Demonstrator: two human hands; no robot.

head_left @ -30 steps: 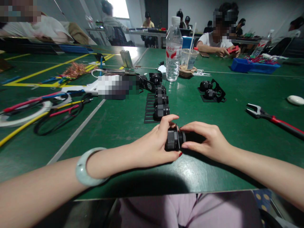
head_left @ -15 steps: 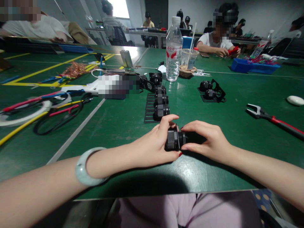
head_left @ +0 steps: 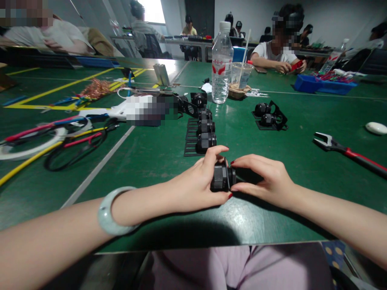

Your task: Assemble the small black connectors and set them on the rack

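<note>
Right hand (head_left: 276,179) knuckles edged outward, a round black plastic nut (head_left: 232,177) is finger-pinched, presumably for turning; the faceted black plastic fitting (head_left: 220,177) clasped by left hand (head_left: 199,187) must be steadied.

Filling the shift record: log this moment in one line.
left hand: holding black fitting | right hand: at its right end | row of black fittings: beyond left hand | red-handled tool: beyond right hand

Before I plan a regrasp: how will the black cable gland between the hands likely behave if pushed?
The black cable gland is probably stiff: its faceted body looks like hard plastic. It likely won't roll freely, since a thin plate juts past that body. The plastic look also hints at low weight.
</note>
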